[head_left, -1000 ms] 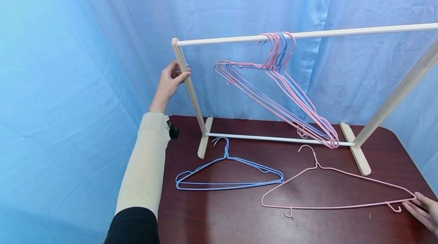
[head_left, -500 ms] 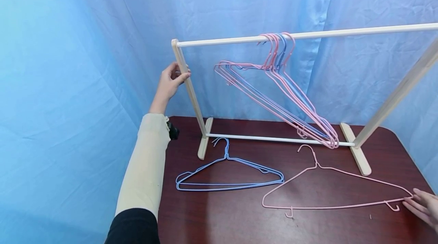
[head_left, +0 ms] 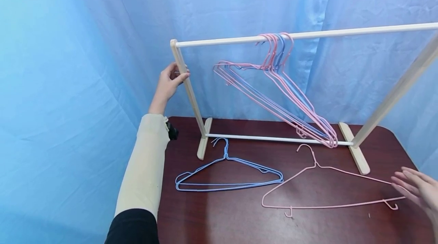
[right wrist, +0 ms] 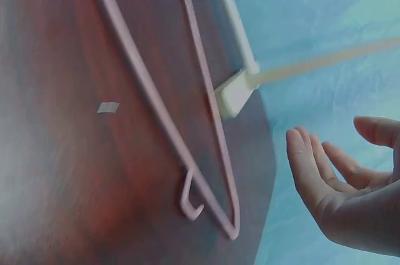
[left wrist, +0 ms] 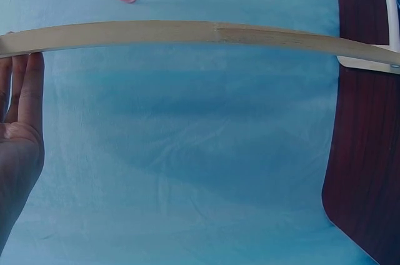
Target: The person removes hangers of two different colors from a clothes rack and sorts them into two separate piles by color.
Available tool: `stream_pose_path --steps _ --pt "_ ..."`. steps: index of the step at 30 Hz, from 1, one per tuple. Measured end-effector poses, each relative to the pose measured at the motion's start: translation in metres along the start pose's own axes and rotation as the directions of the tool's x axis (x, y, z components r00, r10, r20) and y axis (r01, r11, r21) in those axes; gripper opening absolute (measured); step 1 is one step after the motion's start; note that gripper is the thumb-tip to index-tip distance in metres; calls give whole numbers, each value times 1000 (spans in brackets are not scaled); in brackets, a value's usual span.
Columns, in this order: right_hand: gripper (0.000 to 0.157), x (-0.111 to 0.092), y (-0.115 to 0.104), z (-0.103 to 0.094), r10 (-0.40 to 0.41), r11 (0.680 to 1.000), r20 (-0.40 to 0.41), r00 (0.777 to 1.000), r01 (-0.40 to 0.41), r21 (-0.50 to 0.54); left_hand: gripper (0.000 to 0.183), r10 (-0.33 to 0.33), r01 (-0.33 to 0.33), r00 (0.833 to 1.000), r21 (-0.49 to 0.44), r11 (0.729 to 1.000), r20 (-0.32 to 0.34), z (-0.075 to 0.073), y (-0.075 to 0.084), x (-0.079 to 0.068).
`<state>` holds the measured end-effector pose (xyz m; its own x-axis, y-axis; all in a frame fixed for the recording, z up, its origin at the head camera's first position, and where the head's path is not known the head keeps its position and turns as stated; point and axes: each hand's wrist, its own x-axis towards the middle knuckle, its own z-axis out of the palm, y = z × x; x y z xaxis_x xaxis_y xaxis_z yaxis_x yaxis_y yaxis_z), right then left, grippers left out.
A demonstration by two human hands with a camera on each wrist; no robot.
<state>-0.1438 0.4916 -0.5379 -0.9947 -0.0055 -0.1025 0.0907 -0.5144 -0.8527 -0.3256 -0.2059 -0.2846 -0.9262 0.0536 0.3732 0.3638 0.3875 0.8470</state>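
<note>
Left hand (head_left: pixel 170 80), pinching the wooden post (head_left: pixel 192 97) of the rack (head_left: pixel 222 41), well apart from the loose pink hanger (head_left: pixel 321 208)! That lay flat on the table (head_left: pixel 236 221), long axis left to right, top hook (head_left: pixel 313 152) on the rack side. My right hand (head_left: pixel 419 190) was nearer, beside its right end, fingers loosely bent, gripping nothing.

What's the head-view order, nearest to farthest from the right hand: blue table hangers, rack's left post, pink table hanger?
1. Pink table hanger: right side, partly behind the right hand.
2. Blue table hangers: left of the pink one.
3. Rack's left post: farther left, in the left hand.
</note>
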Motion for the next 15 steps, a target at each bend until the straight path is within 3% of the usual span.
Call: stream_pose_path --steps 7,11,15 --pt "45 8 -16 40 -44 997 154 987 34 70 35 3 -3 1000 25 1000 1 -1 0 1" --pt "49 13 -24 62 -40 988 250 967 0 157 35 2 -2 1000 26 1000 4 -1 0 1" --pt "49 15 -30 87 -48 985 300 953 -6 175 35 -4 4 1000 20 1000 1 -1 0 1"
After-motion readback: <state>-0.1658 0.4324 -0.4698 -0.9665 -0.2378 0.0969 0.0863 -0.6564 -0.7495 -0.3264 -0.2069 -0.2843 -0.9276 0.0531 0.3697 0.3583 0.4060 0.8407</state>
